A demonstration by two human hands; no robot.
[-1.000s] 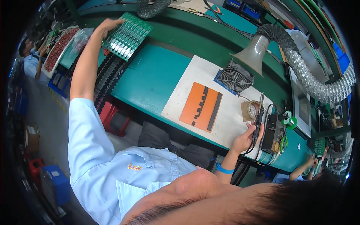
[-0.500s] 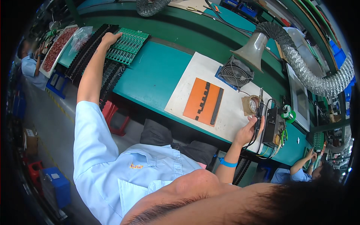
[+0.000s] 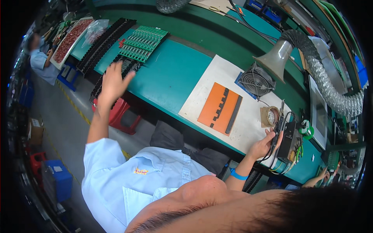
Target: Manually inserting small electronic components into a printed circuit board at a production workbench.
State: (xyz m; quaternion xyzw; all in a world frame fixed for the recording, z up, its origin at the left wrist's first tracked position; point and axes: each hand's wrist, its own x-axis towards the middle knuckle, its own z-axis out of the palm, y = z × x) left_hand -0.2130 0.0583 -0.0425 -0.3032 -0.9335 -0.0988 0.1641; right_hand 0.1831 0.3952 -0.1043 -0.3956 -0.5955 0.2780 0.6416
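The right hand sits near the bench's near edge, fingers curled round a dark soldering iron by its black station; a tug on the trailing cables could drag the station off the edge; the hot tip could scorch the orange fixture on the white mat; further left, the left hand hangs open and empty above black trays; a careless swipe could knock the green circuit boards beyond.

On the desk before me, a slotted board lies on a mat, circuit boards far left, a fan behind, a soldering station right.
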